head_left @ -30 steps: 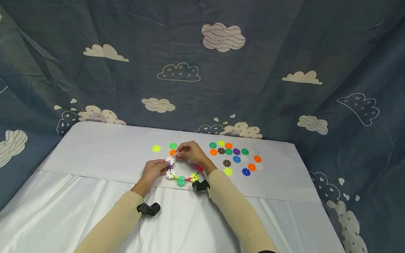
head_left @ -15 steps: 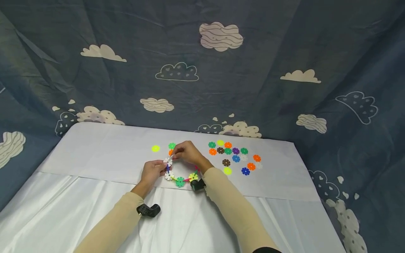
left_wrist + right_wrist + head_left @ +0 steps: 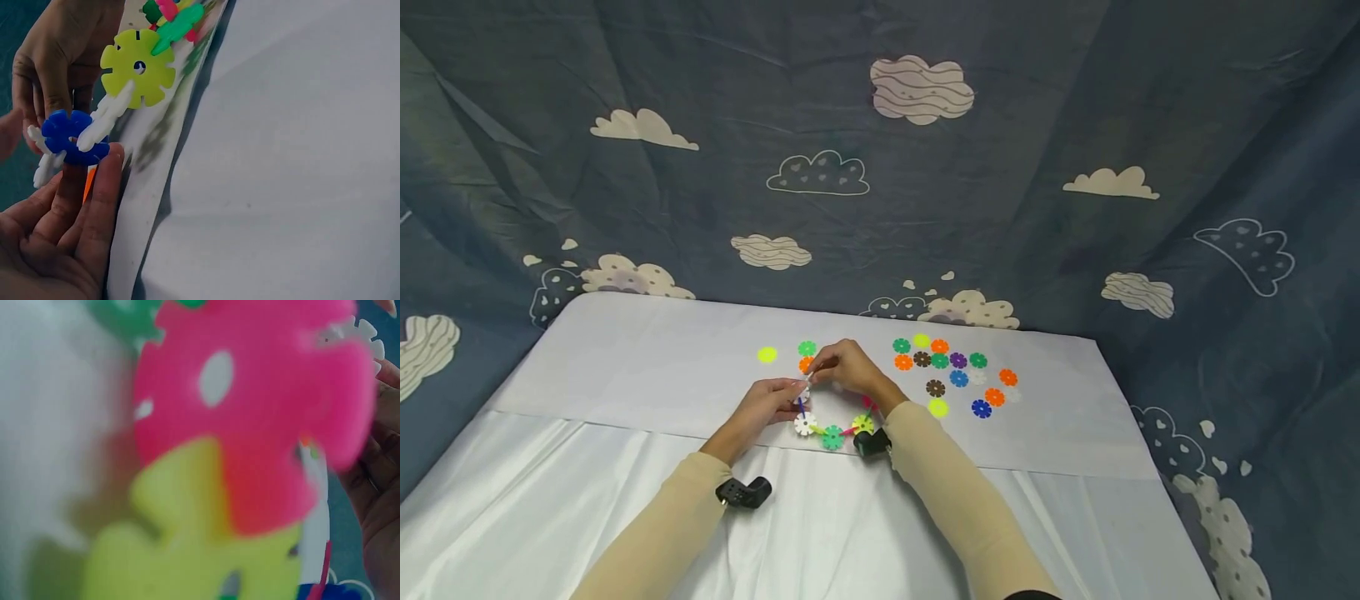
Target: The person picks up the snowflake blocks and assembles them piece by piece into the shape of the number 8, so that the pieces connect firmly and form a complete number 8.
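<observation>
A chain of flower-shaped plastic discs with notched rims hangs in a curve between my hands over the white table. In the head view it shows a white disc (image 3: 806,425), a green disc (image 3: 832,438) and a yellow disc (image 3: 863,425). My left hand (image 3: 767,403) pinches the chain's end, where a blue disc (image 3: 61,132) and white pieces meet. From above, my right hand (image 3: 847,367) pinches a white disc (image 3: 45,170) right at that end, its fingers partly covering it. Close to the right wrist camera, a pink disc (image 3: 262,394) is slotted into a blurred yellow disc.
Loose discs in several colours lie on the white tabletop (image 3: 1060,417) to the right, among them a dark blue disc (image 3: 981,408). A yellow disc (image 3: 767,355) and a green disc (image 3: 807,348) lie behind the hands. A cloud-patterned curtain (image 3: 1000,167) stands behind.
My right hand has moved slightly left, bringing its white disc against the chain's end. My left fingers have shifted right and the end disc has turned more edge-on.
</observation>
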Available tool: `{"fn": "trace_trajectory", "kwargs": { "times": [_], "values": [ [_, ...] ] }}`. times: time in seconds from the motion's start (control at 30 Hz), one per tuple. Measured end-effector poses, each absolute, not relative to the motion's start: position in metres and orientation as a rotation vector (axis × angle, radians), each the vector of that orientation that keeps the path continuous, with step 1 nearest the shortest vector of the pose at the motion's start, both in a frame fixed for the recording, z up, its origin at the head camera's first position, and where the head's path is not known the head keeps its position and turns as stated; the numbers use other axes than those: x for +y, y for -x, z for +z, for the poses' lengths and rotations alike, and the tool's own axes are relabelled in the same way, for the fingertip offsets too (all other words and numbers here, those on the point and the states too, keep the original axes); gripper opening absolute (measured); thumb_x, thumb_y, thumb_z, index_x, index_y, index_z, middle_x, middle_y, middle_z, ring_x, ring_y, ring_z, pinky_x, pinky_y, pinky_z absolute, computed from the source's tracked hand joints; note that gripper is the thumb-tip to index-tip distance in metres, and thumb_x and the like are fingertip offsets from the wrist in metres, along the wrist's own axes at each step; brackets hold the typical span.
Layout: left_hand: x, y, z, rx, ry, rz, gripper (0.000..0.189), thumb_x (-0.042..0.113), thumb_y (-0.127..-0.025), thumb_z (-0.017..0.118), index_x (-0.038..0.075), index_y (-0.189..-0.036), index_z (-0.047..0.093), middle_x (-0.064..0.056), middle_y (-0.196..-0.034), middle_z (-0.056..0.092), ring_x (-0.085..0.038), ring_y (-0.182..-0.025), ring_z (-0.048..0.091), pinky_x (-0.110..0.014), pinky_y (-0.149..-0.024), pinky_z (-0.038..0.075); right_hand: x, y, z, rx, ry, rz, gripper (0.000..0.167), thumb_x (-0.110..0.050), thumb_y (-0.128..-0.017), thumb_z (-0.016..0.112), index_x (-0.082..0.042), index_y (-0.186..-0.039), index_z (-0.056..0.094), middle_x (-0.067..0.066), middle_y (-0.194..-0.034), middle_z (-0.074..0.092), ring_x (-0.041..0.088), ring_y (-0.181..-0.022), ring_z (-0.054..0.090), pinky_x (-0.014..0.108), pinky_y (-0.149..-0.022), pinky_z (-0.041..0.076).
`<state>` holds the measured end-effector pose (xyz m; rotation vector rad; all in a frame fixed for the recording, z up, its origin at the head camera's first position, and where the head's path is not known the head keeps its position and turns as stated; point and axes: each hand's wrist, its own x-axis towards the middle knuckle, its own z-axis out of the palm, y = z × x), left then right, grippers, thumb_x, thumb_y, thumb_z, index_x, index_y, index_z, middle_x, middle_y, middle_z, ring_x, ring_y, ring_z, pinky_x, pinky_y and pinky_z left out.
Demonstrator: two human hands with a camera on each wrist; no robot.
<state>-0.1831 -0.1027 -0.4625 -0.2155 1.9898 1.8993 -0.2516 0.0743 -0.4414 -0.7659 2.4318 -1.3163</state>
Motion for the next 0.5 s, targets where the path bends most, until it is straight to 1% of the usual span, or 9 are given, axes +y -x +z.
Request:
{"fn": "trace_trajectory", "kwargs": {
  "times": [0.13,0.2,0.33,0.4,0.5],
  "values": [
    [-0.102,0.182,-0.464,1.988,0.194,1.931,0.042,0.022,-0.098,0.059,-0.012,-0.122,0.055,-0.013,-0.105,0.065,-0.012,-0.085,0.064,-0.029,-0.081,0.057,0.073,0.255,-0.439,2.501,0.731,-1.209,0.021,-0.004,-0.08,0.077,-0.003,-0.101,0.074,0.005,-0.09,0.071,0.01,-0.078,0.062,0.019,-0.075,0.052],
    [-0.103,0.181,-0.466,1.985,0.197,1.948,0.041,0.021,-0.098,0.058,-0.011,-0.121,0.055,-0.013,-0.103,0.067,-0.012,-0.086,0.065,-0.029,-0.082,0.056,0.074,0.258,-0.439,2.551,0.679,-1.145,0.026,-0.005,-0.08,0.078,-0.005,-0.106,0.073,0.003,-0.09,0.069,0.011,-0.077,0.059,0.02,-0.074,0.051],
    [-0.105,0.18,-0.467,1.971,0.213,1.948,0.041,0.024,-0.099,0.056,-0.008,-0.124,0.054,-0.013,-0.104,0.07,-0.014,-0.091,0.066,-0.03,-0.087,0.055,0.071,0.262,-0.441,2.601,0.594,-1.012,0.028,-0.006,-0.082,0.076,-0.008,-0.11,0.072,0.004,-0.092,0.066,0.015,-0.083,0.058,0.025,-0.081,0.051],
    [-0.106,0.181,-0.467,1.958,0.225,1.957,0.041,0.025,-0.099,0.056,-0.007,-0.124,0.054,-0.012,-0.102,0.07,-0.014,-0.091,0.066,-0.029,-0.087,0.055,0.068,0.263,-0.442,2.602,0.589,-0.922,0.032,-0.009,-0.085,0.074,-0.01,-0.116,0.07,0.006,-0.099,0.066,0.017,-0.089,0.057,0.028,-0.086,0.05],
    [-0.107,0.181,-0.466,1.949,0.206,1.964,0.044,0.027,-0.099,0.056,-0.008,-0.125,0.053,-0.011,-0.099,0.07,-0.013,-0.089,0.066,-0.029,-0.086,0.055,0.063,0.265,-0.444,2.617,0.603,-0.768,0.037,-0.016,-0.088,0.072,-0.015,-0.124,0.067,0.008,-0.108,0.063,0.018,-0.096,0.056,0.031,-0.093,0.048]
  ]
}}
